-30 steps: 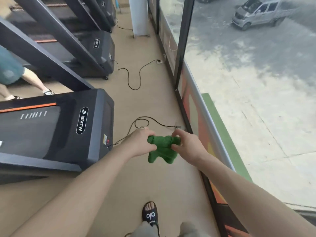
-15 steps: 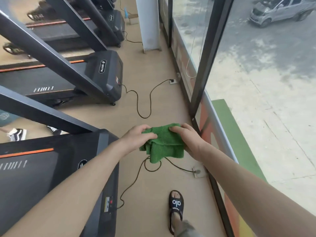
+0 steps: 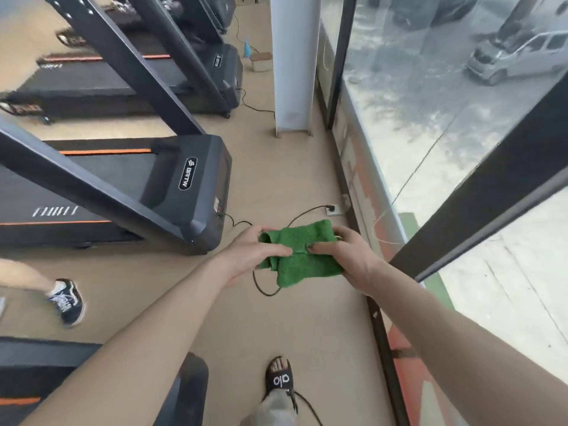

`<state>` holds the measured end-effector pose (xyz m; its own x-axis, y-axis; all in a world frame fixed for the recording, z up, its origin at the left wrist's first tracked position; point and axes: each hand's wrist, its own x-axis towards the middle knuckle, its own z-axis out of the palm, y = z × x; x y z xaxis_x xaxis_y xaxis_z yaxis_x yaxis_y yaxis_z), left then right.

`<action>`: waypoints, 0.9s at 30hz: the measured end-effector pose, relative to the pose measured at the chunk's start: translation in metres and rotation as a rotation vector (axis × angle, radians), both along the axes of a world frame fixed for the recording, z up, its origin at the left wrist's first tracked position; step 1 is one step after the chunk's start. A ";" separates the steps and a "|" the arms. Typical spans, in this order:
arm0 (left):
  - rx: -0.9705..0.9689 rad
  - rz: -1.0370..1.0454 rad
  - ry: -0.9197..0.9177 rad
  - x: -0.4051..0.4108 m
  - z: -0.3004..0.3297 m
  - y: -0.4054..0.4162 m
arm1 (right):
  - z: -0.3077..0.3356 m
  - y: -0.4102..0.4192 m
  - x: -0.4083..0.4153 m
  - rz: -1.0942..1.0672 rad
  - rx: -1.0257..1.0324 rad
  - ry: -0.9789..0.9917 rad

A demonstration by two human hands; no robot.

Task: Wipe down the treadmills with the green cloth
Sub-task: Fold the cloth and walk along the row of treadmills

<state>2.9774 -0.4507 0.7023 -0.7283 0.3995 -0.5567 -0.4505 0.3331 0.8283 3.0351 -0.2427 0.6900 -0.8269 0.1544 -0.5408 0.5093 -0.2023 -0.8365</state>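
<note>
Gripping green cloth (image 3: 302, 252), hands (image 3: 250, 252) (image 3: 345, 256) covering edges

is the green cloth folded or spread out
Folded: the green cloth shows doubled layers, pinched at each side by the left hand and right hand.

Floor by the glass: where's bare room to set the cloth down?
Bare floor between the treadmill, pillar and window frame. Also between the sneaker and sandal. Crowded under the cloth, held by both hands: cord loops to the socket.
</note>
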 end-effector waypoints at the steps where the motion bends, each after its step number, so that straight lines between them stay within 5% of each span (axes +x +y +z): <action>1: -0.011 -0.001 -0.006 -0.026 0.002 0.005 | 0.002 0.004 -0.026 -0.002 0.005 -0.004; 18: -0.113 0.087 0.018 -0.612 0.002 0.093 | -0.013 0.085 -0.624 0.098 0.020 -0.010; 27: -0.186 0.163 0.035 -0.918 -0.002 0.071 | -0.003 0.065 -0.944 0.221 0.143 -0.003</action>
